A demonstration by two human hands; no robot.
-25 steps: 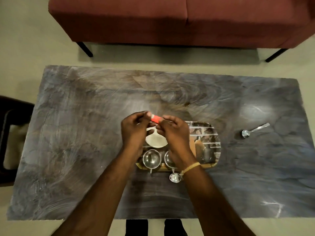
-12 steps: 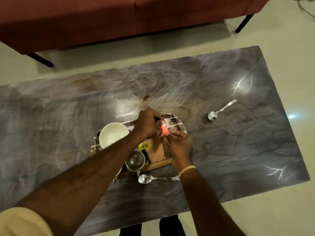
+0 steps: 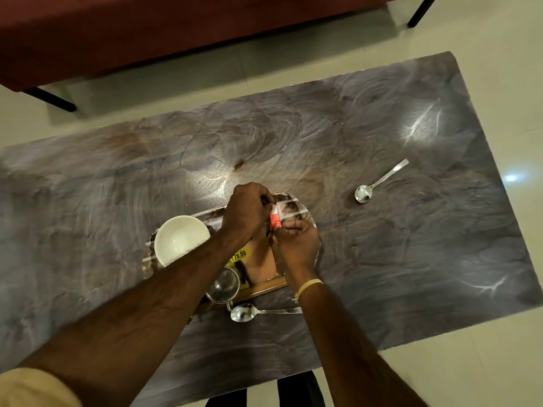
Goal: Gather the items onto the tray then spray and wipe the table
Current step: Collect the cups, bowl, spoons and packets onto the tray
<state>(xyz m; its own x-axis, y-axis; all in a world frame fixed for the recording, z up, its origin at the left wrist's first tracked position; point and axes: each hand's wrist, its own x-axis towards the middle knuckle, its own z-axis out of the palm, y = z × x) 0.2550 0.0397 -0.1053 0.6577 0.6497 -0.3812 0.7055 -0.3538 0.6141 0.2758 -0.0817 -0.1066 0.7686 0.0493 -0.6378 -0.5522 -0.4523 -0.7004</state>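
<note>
Head view, looking down on a dark grey marbled table [image 3: 396,259] with a glossy, swirl-streaked top. I see both bare hands over a printed rectangular tray [image 3: 296,208] with rounded corners and a wooden-looking near edge. Left hand [image 3: 245,211] and right hand [image 3: 298,246] pinch opposite ends of a small orange-red sachet [image 3: 275,221], fingers closed on it, held just above the tray's far right part. Sachet looks like thin crinkled foil or paper; print too small to read.

On the tray: a smooth white round bowl [image 3: 180,239] at the left, and a polished steel cup [image 3: 222,284] at the near edge, partly hidden under the left forearm. A yellow price sticker [image 3: 239,255] shows between the arms. Much of the tray's surface is covered by the arms.

One steel spoon [image 3: 258,311] lies on the table just beside the tray's near edge, its handle running under the right wrist. A second steel spoon [image 3: 379,182] lies well apart, far right. A pale band [image 3: 308,286] circles the right wrist. Maroon sofa [image 3: 147,30] is cut off at the top.
</note>
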